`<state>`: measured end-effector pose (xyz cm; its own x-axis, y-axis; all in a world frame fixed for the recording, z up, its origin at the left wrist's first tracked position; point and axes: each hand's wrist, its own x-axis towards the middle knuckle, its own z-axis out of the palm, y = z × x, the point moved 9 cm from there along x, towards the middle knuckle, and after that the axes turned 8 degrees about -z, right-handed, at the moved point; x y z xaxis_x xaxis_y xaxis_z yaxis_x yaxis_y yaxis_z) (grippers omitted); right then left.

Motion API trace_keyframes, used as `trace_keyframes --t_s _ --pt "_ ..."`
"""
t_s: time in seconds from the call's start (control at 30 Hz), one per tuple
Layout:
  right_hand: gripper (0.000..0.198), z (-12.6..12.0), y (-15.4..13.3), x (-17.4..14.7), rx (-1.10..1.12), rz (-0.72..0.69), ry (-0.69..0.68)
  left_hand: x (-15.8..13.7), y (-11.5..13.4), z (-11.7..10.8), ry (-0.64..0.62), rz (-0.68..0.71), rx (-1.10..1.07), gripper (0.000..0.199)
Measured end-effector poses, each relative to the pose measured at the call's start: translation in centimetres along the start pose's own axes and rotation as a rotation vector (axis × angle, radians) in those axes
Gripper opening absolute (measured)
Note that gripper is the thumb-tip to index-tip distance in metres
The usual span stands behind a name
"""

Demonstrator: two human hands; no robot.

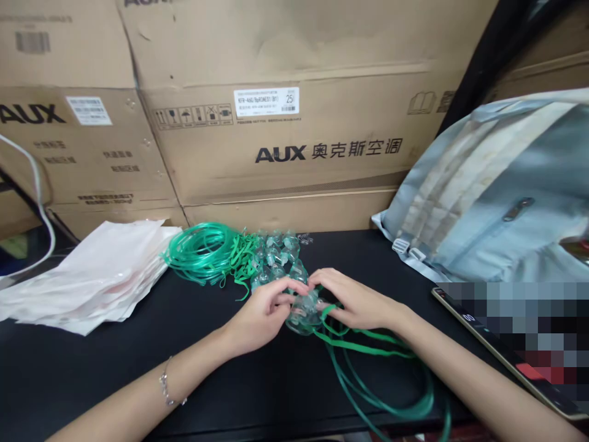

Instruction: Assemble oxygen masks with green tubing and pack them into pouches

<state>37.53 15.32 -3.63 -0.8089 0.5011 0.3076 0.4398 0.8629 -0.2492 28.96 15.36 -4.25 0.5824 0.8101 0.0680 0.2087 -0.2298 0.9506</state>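
Both hands meet on a clear oxygen mask (304,316) just above the black table. My left hand (264,310) grips its left side with bent fingers. Its right side is pinched by my right hand (350,298), and a green elastic strap (363,350) runs by those fingers. Green tubing (368,399) loops from beneath the mask toward the table's front edge. Behind my hands several more clear masks (276,248) lie in a group, with bunched green straps (243,255) to their left. Parts of the held mask are hidden by my fingers.
A coil of green tubing (202,252) lies beside a stack of white plastic bags (92,270) at the left. Large cardboard boxes (285,178) stand along the back. A light blue backpack (497,202) and a phone (501,350) are on the right of the black table (193,325).
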Motion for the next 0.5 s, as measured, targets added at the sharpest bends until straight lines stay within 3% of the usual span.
trace_keyframes --t_s 0.13,0.2,0.3,0.5 --pt "0.024 1.3 -0.6 0.2 -0.022 -0.017 -0.025 0.0 -0.8 -0.1 0.044 -0.191 0.156 0.022" --pt "0.030 1.6 -1.3 0.1 -0.044 -0.079 -0.021 0.0 -1.0 -0.4 0.103 -0.206 0.324 0.032" --pt "0.039 2.0 -1.8 -0.2 -0.053 -0.137 -0.045 -0.1 -1.6 -0.4 0.123 -0.203 0.483 0.029" --pt "0.031 2.1 -1.7 -0.2 -0.095 -0.177 0.012 -0.2 -2.6 0.3 0.071 -0.232 0.501 0.028"
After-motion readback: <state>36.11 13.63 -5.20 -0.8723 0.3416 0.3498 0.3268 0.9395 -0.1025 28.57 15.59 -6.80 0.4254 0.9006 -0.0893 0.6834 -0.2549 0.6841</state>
